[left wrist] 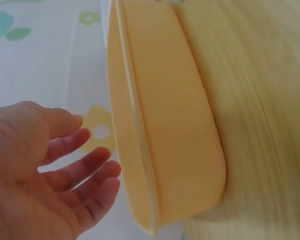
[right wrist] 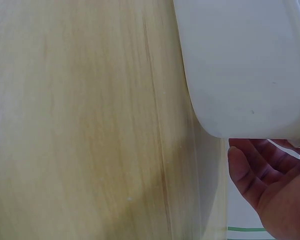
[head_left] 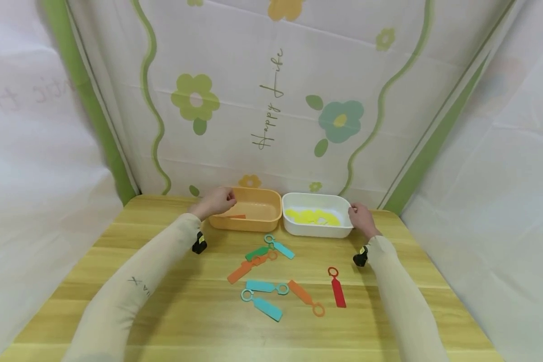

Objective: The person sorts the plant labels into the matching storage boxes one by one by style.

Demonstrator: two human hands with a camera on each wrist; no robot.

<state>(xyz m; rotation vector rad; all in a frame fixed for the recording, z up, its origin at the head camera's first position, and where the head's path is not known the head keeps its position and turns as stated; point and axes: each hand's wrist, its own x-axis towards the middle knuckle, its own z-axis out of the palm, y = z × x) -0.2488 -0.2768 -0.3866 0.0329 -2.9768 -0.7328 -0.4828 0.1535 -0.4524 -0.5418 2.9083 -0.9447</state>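
Observation:
My left hand (head_left: 218, 200) hovers over the left end of an orange basin (head_left: 271, 221). In the left wrist view its fingers (left wrist: 97, 172) are loosely bent beside the rim, with nothing between them. An orange strip (head_left: 236, 216) lies inside that basin. At the right end of a white basin (head_left: 317, 231), my right hand (head_left: 362, 219) has its fingers against the end wall; the right wrist view shows them loosely bent under the rim, partly hidden by the basin. Several yellow pieces (head_left: 314, 217) cover the white basin's floor.
Flat ring-ended tags lie on the wooden table (head_left: 185, 311): a red tag (head_left: 337, 289), a green tag (head_left: 257, 253), several blue tags like the blue tag (head_left: 267, 308), and orange tags, among them an orange tag (head_left: 302, 294). A printed cloth (head_left: 235, 141) hangs behind the basins.

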